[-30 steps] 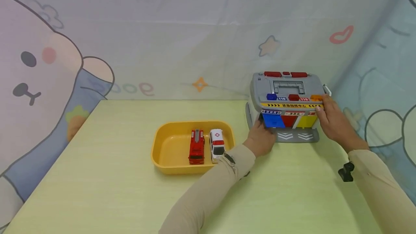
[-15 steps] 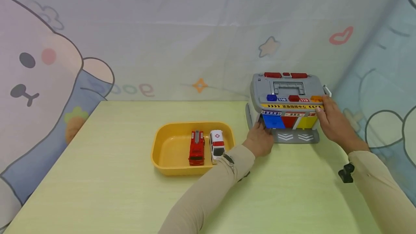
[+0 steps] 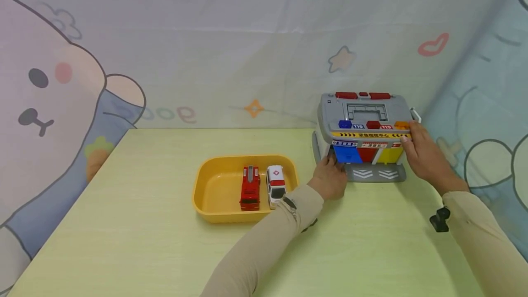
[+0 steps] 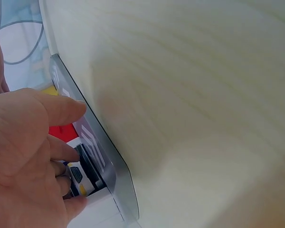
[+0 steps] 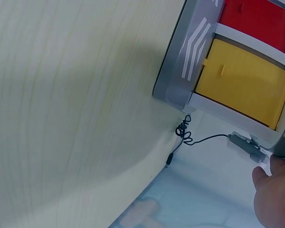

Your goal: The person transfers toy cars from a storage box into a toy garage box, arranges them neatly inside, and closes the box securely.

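A grey toy emergency station (image 3: 365, 106) with blue, red and yellow doors stands at the back right. Its blue door (image 3: 347, 153) is swung up, while the red and yellow doors are down. My left hand (image 3: 330, 178) reaches into the bay below the blue door. In the left wrist view, its fingers touch a small white and black toy car (image 4: 79, 176) inside the bay, and the thumb stays straight outside. The fingers partly hide that car. My right hand (image 3: 426, 159) rests on the station's right front corner, fingers along the side of the roof.
Left of the station sits a yellow tray (image 3: 210, 217) holding a red toy fire truck (image 3: 250, 188) and a white toy ambulance (image 3: 275, 182). A coiled black cord (image 5: 183, 130) hangs by the station's right side. A printed cloth (image 3: 231, 58) rises behind the table.
My left hand has shifted very slightly to the left at the blue-door bay. The right hand and the station keep their places.
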Available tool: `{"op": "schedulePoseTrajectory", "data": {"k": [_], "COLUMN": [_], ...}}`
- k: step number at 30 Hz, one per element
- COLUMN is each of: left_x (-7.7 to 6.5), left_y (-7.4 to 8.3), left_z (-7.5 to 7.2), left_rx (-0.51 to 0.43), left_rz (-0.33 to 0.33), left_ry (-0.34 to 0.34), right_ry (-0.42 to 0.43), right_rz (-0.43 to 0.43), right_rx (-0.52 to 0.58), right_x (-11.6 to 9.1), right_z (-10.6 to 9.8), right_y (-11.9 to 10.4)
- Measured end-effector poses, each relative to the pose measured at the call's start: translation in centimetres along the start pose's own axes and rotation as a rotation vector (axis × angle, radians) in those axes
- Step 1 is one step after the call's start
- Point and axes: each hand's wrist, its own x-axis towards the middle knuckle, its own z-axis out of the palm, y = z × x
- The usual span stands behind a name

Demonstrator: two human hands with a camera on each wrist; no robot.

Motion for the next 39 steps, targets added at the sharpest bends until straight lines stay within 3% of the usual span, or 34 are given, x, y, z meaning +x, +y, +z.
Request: {"op": "schedulePoseTrajectory", "data": {"k": [14,26,39], "left_x": [-0.4,-0.6,-0.4], "left_y": [0.7,1.6,1.6], "left_z": [0.2,-0.3,0.2], "left_rx": [-0.085,-0.184,-0.173], "left_rz": [-0.052,-0.118,-0.118], "left_ry": [0.022,-0.014,-0.004], "right_ry": [0.015,0.023,0.015], "right_rz": [-0.01,-0.019,-0.008], "right_rx": [0.012,0.016,-0.008], "right_x": [-0.4,-0.2,0.0], "right_z": [0.1,0.1,0.3], "right_y": [0.5,0.5,0.5]}}
